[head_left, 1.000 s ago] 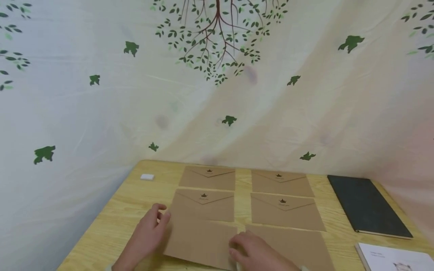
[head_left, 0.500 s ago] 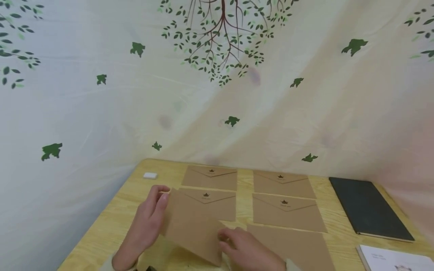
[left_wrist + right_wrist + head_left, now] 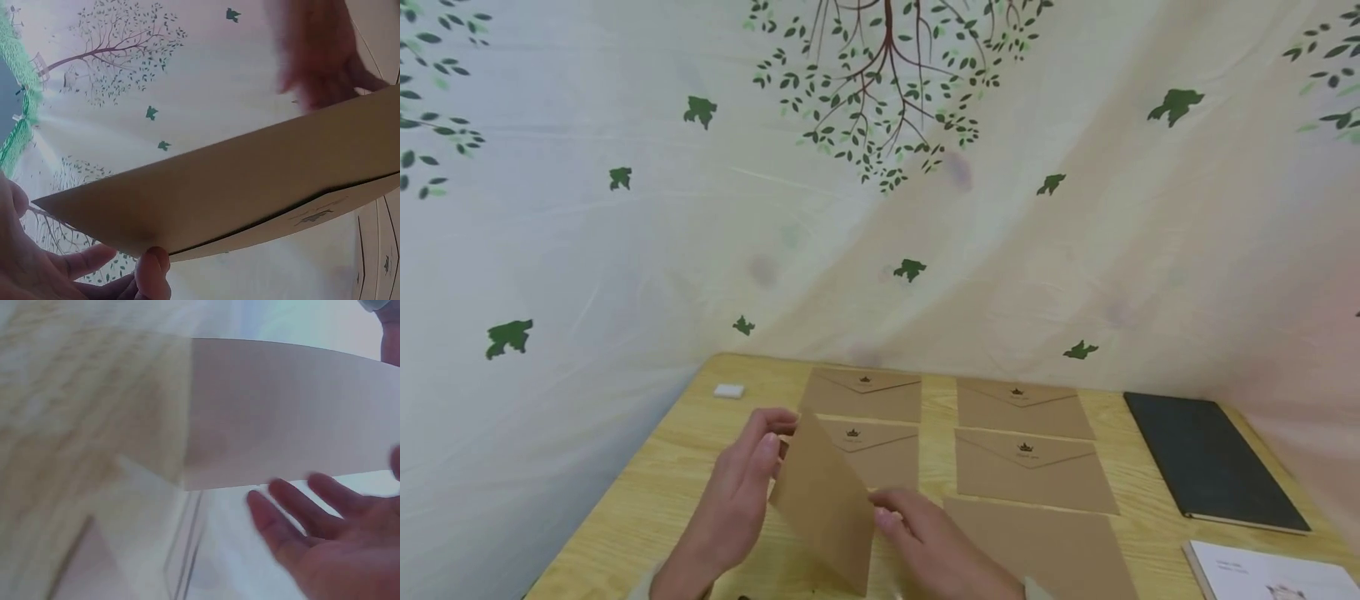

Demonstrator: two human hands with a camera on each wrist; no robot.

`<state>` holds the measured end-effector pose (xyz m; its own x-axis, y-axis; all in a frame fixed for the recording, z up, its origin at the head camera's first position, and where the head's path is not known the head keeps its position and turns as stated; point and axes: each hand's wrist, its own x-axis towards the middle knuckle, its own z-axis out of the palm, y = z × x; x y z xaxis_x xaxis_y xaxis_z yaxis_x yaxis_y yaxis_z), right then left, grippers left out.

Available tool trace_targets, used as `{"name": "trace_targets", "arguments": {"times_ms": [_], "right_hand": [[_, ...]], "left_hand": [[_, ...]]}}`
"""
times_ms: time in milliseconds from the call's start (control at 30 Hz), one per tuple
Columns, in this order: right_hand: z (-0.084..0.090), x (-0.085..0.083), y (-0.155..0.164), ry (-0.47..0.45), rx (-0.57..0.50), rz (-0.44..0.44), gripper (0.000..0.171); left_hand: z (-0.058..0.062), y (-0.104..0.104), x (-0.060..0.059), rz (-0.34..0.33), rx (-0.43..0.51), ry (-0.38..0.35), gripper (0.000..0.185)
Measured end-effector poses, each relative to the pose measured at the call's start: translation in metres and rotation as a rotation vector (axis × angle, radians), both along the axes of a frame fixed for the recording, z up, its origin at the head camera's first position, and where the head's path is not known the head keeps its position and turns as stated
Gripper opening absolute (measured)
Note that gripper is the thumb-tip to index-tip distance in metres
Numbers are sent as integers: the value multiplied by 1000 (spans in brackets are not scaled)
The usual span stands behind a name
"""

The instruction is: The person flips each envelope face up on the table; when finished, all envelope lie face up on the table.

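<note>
1. At lower centre of the frame, the lifted envelope [image 3: 825, 500] stands tilted on edge above the counter [image 3: 647, 492]; contents not visible.
2. The left hand [image 3: 741, 492] pinches its upper corner.
3. The right hand [image 3: 925, 542], fingers fairly straight, touches its right side.

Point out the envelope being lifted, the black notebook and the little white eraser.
lifted envelope [image 3: 823, 500], head view, middle of its plain brown face
black notebook [image 3: 1213, 460], head view, middle of its cover
white eraser [image 3: 728, 391], head view, its top
</note>
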<state>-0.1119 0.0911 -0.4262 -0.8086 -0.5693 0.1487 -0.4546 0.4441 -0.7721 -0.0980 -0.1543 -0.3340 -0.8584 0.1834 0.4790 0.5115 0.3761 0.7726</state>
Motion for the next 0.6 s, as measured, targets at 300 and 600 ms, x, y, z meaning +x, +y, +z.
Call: {"name": "trace_targets", "arguments": {"times_ms": [300, 600], "right_hand": [[24, 7, -2, 31, -245, -42, 35], [36, 15, -2, 100, -398, 3, 43]], "left_hand": [[0, 18, -3, -192, 54, 93, 32], [-22, 33, 2, -339, 126, 25, 34]]}}
